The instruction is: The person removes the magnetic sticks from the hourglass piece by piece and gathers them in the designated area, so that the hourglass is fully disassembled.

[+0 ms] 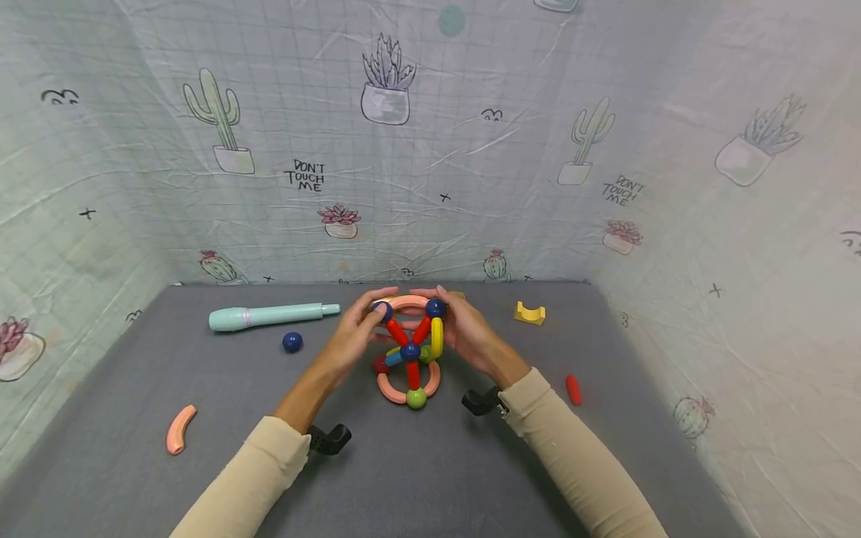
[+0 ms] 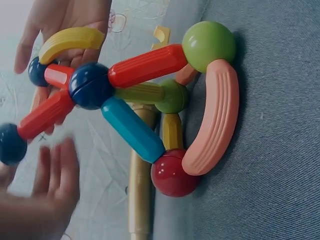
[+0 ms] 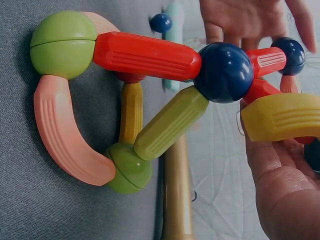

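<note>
Ball-and-rod frame (image 1: 410,352), standing on the tabletop (image 1: 417,478); the fingers of my left hand (image 1: 353,329) and right hand (image 1: 474,334) grasp its upper blue balls (image 1: 436,308). I judge the step as building the upper part; next, the yellow rod (image 1: 437,338) seems to call for seating its loose end.

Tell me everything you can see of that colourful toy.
The toy looks like glossy plastic. Its lower ring rests on the grey tabletop: one red and two green balls, joined by pink and yellow bars. Red, blue and green bars rise to a navy ball; two red bars branch up to two more, bridged by curved pink, one also bearing curved yellow. Left hand and right hand touch its top.
</note>
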{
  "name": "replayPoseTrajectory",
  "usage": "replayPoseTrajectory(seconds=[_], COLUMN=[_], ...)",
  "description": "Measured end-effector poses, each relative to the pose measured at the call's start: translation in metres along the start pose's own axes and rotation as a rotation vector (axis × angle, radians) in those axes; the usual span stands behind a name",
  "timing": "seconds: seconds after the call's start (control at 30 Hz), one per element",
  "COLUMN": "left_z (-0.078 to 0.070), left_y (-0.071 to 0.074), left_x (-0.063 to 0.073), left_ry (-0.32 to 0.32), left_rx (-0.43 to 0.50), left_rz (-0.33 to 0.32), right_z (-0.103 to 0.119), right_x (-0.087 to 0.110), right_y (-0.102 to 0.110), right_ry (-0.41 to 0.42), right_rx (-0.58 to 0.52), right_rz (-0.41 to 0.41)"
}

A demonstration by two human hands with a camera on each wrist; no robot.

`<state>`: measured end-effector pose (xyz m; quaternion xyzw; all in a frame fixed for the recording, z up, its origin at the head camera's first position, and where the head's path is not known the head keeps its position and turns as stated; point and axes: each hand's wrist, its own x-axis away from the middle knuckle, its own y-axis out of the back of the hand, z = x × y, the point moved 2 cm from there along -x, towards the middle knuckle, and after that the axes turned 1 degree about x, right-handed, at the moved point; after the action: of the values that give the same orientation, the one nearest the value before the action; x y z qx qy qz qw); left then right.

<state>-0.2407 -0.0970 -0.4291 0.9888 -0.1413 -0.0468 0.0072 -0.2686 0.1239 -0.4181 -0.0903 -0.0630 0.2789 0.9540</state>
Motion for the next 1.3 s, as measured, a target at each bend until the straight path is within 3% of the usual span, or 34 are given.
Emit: replayPoseTrajectory(seconds=[0.2,0.27,0.43,0.53,0.67,0.87,1.0,1.17,1.3], left_z=[-0.007,-0.010,-0.014,-0.011,-0.004,0.005,0.007,0.008,0.006], left_y=[-0.006,-0.012,-0.033,-0.048,-0.063,-0.079,-0.085,-0.088,-0.085], left_x=[0.012,0.018,0.028,0.033,0.032,0.025,0.021,0.017,0.015], left_ry=[-0.276,-0.360,-0.560,-0.633,-0.633,-0.545,-0.525,-0.485,-0.417], left_rx=[-0.353,-0.451,-0.686,-0.796,-0.873,-0.862,-0.852,-0.808,-0.718], left_rz=[-0.355,-0.434,-0.526,-0.541,-0.523,-0.463,-0.465,-0.465,-0.426], right_z=[0.001,0.001,0.001,0.001,0.001,0.000,0.000,0.000,0.000], right_x=[-0.001,-0.001,-0.002,-0.002,-0.002,-0.003,-0.003,-0.002,-0.002], right_y=[0.000,0.000,0.001,0.001,0.002,0.002,0.001,0.001,0.002], right_ry=[0.007,0.010,0.029,0.029,0.023,0.026,0.028,0.023,0.021], right_rx=[-0.008,-0.008,-0.009,-0.006,0.002,0.016,0.035,0.031,0.018], right_rz=[0.015,0.012,0.018,0.023,0.026,0.028,0.032,0.017,0.007])
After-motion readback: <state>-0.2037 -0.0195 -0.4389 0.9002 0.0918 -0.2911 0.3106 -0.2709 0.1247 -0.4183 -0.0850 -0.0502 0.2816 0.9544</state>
